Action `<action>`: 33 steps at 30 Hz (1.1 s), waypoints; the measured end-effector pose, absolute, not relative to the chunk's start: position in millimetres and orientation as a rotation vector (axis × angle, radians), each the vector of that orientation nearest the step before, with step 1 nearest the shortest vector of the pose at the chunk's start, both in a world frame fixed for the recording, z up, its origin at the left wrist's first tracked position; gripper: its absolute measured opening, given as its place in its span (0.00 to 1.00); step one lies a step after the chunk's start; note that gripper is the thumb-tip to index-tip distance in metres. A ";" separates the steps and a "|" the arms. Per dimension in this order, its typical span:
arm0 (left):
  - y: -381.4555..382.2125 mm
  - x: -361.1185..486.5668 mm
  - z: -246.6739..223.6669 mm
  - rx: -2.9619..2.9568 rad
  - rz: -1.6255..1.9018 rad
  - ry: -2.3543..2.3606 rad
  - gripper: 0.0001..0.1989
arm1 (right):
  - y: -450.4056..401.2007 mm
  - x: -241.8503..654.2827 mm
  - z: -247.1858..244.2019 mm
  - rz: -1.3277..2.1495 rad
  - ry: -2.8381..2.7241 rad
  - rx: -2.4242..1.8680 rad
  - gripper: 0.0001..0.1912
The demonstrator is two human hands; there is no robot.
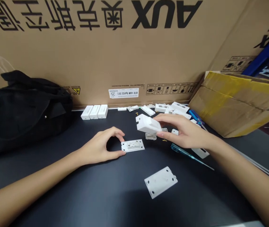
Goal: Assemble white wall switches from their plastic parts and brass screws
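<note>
From the head camera, the left hand (pixel 100 147) curves into a loose ring at the left end of a white plastic plate (pixel 132 145) lying flat on the dark table (pixel 54 183). Its thumb tip touches the plate's lower corner and its index finger arches near the upper corner, but whether it grips cannot be told. The right hand (pixel 184 132) holds a white plastic housing (pixel 148 124) tilted above the table, with the fingers across its top and the thumb beneath. A small metal-and-white part (pixel 150 136) sits just below it. A second white plate (pixel 160 182) lies nearer the camera, and a blue-handled screwdriver (pixel 190 155) lies just beyond it to the right. Three white covers (pixel 94 112) stand in a row against a printed cardboard carton (pixel 101 47), beside a black bag (pixel 23 107).
</note>
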State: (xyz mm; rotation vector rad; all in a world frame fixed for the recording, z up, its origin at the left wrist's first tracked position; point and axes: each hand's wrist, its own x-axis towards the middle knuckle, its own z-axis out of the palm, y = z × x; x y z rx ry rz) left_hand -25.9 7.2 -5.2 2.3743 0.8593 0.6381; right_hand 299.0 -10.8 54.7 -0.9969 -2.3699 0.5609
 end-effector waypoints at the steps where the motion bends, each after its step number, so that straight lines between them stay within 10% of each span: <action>1: 6.9 -25.4 -6.0 2.351 0.706 0.841 0.22 | -10.9 298.3 54.6 0.551 -2.393 -0.991 0.13; 33: -0.1 -23.0 -9.5 1.860 1.042 0.520 0.26 | -20.7 260.2 32.2 0.503 -2.675 -1.022 0.12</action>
